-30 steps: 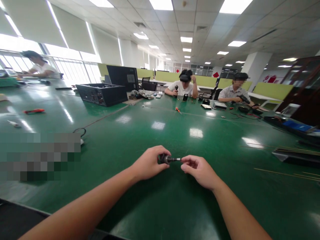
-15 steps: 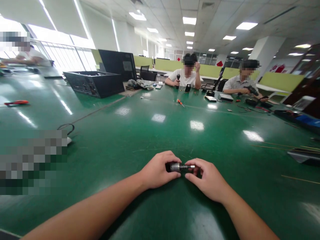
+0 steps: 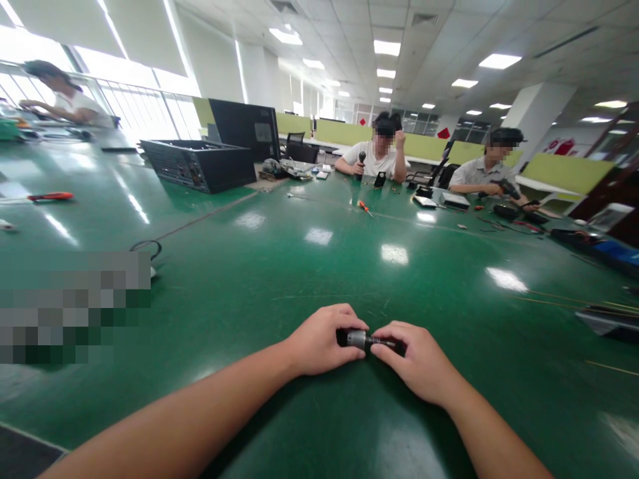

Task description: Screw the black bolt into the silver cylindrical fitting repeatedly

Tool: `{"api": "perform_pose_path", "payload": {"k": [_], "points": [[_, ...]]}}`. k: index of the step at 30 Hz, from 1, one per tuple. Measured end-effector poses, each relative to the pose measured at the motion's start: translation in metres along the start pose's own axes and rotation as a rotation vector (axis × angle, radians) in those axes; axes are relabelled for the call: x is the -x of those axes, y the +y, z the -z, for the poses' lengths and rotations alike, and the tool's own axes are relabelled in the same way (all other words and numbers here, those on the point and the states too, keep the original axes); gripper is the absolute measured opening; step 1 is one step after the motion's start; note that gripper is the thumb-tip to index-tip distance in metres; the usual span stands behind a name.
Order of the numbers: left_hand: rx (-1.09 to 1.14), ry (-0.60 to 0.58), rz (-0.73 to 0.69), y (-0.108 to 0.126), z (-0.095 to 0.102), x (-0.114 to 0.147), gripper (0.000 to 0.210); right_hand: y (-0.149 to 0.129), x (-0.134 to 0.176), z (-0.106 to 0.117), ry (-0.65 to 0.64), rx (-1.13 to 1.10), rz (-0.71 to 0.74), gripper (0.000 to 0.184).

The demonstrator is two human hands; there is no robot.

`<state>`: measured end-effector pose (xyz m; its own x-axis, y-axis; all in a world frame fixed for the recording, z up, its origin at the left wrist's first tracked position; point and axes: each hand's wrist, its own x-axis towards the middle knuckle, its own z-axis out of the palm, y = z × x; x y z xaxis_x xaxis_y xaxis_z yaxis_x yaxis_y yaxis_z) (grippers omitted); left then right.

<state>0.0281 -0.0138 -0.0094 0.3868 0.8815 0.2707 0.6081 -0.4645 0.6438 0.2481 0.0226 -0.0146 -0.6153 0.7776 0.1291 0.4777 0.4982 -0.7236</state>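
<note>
Low over the green table, between my hands, is a small silver cylindrical metal part with a thin ridged shaft pointing right; it looks like a small motor. My left hand is closed around its body, thumb below and fingers above, and hides the left end. At the shaft is my right hand, its thumb and forefinger pinching close to the cylinder. The shaft's tip lies partly inside the right hand's curled fingers.
A black computer case stands open at the back left. Orange-handled screwdrivers lie ahead and far left. A blurred-out block sits left. Thin rods are at right. Co-workers sit across the table, tools in hand.
My right thumb and forefinger have gone from around the shaft's tip to pinching it nearer the cylinder. My left hand keeps its hold. The view has shifted slightly.
</note>
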Motion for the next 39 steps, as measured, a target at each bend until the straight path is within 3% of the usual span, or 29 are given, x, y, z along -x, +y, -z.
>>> {"api": "perform_pose_path", "payload": {"k": [20, 26, 39], "points": [[-0.011, 0.074, 0.005, 0.0007, 0.0002, -0.0014, 0.033, -0.0039, 0.0026, 0.0022, 0.104, 0.051, 0.011, 0.009], [-0.033, 0.096, 0.028, 0.0004, 0.0006, -0.0012, 0.042, -0.0028, 0.0017, 0.0022, 0.113, 0.058, 0.011, 0.009], [-0.044, 0.105, 0.02, 0.0, 0.0003, -0.001, 0.039, -0.0027, 0.0027, 0.004, 0.126, 0.075, 0.019, 0.009]]}}
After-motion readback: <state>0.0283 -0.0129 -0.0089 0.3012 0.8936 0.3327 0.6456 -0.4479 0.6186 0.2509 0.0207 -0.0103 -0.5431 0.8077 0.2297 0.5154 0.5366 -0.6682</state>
